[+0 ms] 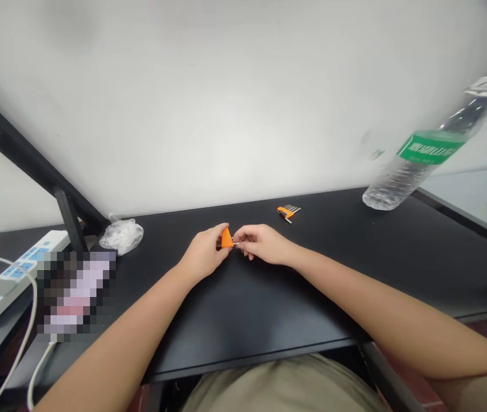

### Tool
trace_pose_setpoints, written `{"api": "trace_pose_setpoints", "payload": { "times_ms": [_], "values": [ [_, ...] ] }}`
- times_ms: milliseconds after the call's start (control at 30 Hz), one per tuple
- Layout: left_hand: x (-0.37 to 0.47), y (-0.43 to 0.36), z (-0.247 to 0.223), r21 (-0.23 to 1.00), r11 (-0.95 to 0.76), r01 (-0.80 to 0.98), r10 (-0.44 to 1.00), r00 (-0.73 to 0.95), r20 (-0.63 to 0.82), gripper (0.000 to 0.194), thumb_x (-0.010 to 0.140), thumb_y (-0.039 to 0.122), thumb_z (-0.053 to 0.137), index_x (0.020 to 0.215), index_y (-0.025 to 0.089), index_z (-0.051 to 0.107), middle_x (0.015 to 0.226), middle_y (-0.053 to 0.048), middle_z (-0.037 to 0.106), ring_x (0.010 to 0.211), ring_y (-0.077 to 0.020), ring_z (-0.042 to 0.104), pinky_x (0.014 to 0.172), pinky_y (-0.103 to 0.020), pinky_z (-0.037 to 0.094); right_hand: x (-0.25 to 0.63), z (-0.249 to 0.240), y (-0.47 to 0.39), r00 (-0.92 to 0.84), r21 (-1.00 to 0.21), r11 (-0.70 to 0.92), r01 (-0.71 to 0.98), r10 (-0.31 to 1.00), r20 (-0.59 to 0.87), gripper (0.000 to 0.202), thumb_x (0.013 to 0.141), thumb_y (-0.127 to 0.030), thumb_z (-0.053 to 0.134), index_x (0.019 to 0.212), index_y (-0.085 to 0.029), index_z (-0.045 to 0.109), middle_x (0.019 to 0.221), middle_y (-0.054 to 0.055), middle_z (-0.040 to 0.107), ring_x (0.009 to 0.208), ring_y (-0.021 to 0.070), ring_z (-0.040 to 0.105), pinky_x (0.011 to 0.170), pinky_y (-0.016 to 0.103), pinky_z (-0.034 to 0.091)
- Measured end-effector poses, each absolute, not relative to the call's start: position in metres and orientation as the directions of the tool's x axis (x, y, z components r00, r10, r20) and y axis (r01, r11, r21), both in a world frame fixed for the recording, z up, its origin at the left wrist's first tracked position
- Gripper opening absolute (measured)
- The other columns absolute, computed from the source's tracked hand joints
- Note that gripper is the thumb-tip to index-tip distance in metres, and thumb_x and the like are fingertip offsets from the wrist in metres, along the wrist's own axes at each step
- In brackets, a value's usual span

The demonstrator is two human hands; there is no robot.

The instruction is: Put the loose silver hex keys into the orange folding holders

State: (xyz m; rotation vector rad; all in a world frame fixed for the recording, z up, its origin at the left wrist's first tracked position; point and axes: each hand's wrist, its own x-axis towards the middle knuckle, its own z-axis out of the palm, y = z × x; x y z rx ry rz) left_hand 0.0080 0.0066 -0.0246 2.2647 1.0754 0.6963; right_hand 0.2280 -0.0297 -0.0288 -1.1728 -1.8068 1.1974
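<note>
My left hand (206, 250) grips a small orange plastic piece (226, 238) between thumb and fingers, just above the black table. At the piece's right side, my right hand (264, 242) is closed in a pinch on a thin metal bit (236, 244). That bit touches or enters the orange piece; I cannot tell which. Farther back lies an orange bit holder (285, 213) with several metal bits sticking out in a row and a dark part beside them.
A clear bottle (417, 154) with a green label leans at the right. On the left are a crumpled plastic bag (122, 234), a blurred-out phone-like item (78, 294), a white power strip (18, 274) and white cables. The black table (243, 320) meets a white wall.
</note>
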Motion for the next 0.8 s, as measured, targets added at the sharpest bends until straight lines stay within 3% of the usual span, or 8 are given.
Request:
{"api": "trace_pose_setpoints", "payload": {
  "times_ms": [133, 200, 267, 367, 433, 600, 700, 800],
  "values": [
    [0.009, 0.008, -0.023, 0.590, -0.562, 0.580, 0.802, 0.556, 0.217, 0.052, 0.083, 0.023, 0.069, 0.135, 0.024, 0.064, 0.112, -0.007, 0.075, 0.096, -0.0249, 0.072, 0.086, -0.035, 0.056, 0.220, -0.038, -0.026, -0.365, -0.977, 0.120, 0.178, 0.930, 0.048, 0.019, 0.086, -0.016, 0.058, 0.105, -0.021, 0.060, 0.084, 0.000, 0.066, 0.070, 0.0145, 0.065, 0.067, 0.029, 0.055],
    [0.008, 0.008, -0.021, 0.583, -0.569, 0.580, 0.795, 0.570, 0.209, 0.052, 0.084, 0.024, 0.069, 0.135, 0.024, 0.064, 0.109, -0.005, 0.075, 0.092, -0.0234, 0.072, 0.083, -0.033, 0.055, 0.224, -0.037, -0.026, -0.337, -0.955, 0.170, 0.243, 0.938, 0.082, 0.018, 0.086, -0.016, 0.057, 0.104, -0.022, 0.058, 0.087, 0.000, 0.066, 0.075, 0.0158, 0.066, 0.069, 0.030, 0.054],
    [0.005, 0.008, -0.020, 0.581, -0.568, 0.583, 0.793, 0.575, 0.199, 0.051, 0.084, 0.027, 0.069, 0.135, 0.025, 0.064, 0.104, -0.004, 0.075, 0.087, -0.0218, 0.071, 0.079, -0.031, 0.054, 0.234, -0.033, -0.024, -0.299, -0.850, 0.305, 0.429, 0.936, 0.185, 0.012, 0.088, -0.017, 0.058, 0.099, -0.021, 0.062, 0.091, 0.003, 0.066, 0.080, 0.0171, 0.064, 0.074, 0.031, 0.053],
    [0.000, 0.010, -0.021, 0.599, -0.544, 0.588, 0.807, 0.562, 0.182, 0.051, 0.084, 0.029, 0.071, 0.135, 0.025, 0.064, 0.098, -0.002, 0.074, 0.081, -0.0201, 0.069, 0.076, -0.030, 0.053, 0.255, -0.030, -0.018, -0.318, -0.561, 0.449, 0.696, 0.893, 0.319, 0.010, 0.090, -0.018, 0.061, 0.095, -0.020, 0.069, 0.100, 0.007, 0.064, 0.086, 0.0193, 0.062, 0.082, 0.035, 0.051],
    [-0.001, 0.012, -0.023, 0.619, -0.529, 0.580, 0.810, 0.563, 0.165, 0.051, 0.084, 0.030, 0.072, 0.134, 0.026, 0.064, 0.097, -0.002, 0.074, 0.080, -0.0198, 0.069, 0.076, -0.029, 0.052, 0.265, -0.031, -0.014, -0.369, -0.436, 0.463, 0.772, 0.885, 0.285, 0.013, 0.092, -0.019, 0.061, 0.097, -0.020, 0.072, 0.101, 0.009, 0.062, 0.089, 0.0210, 0.062, 0.084, 0.035, 0.050],
    [-0.002, 0.016, -0.027, 0.596, -0.532, 0.602, 0.803, 0.582, 0.129, 0.053, 0.082, 0.033, 0.075, 0.133, 0.025, 0.064, 0.094, -0.002, 0.072, 0.081, -0.0196, 0.067, 0.074, -0.029, 0.051, 0.262, -0.030, -0.015, -0.407, -0.280, 0.436, 0.855, 0.899, 0.160, 0.011, 0.090, -0.014, 0.060, 0.089, -0.019, 0.070, 0.097, 0.009, 0.061, 0.090, 0.0219, 0.061, 0.079, 0.032, 0.047],
    [-0.003, 0.018, -0.027, 0.590, -0.526, 0.613, 0.803, 0.585, 0.108, 0.053, 0.081, 0.033, 0.076, 0.132, 0.025, 0.064, 0.090, 0.000, 0.071, 0.079, -0.0180, 0.065, 0.075, -0.029, 0.051, 0.255, -0.025, -0.023, -0.358, -0.268, 0.364, 0.892, 0.931, 0.074, 0.008, 0.081, -0.011, 0.063, 0.078, -0.019, 0.062, 0.092, 0.007, 0.062, 0.075, 0.0177, 0.058, 0.065, 0.029, 0.041],
    [-0.003, 0.018, -0.027, 0.591, -0.524, 0.613, 0.803, 0.587, 0.103, 0.052, 0.082, 0.034, 0.075, 0.132, 0.025, 0.063, 0.089, 0.000, 0.070, 0.078, -0.0170, 0.065, 0.075, -0.028, 0.051, 0.254, -0.020, -0.027, -0.342, -0.382, 0.329, 0.864, 0.939, 0.035, 0.010, 0.078, -0.010, 0.064, 0.077, -0.020, 0.059, 0.084, 0.003, 0.063, 0.066, 0.0147, 0.054, 0.059, 0.027, 0.038]
  ]
}}
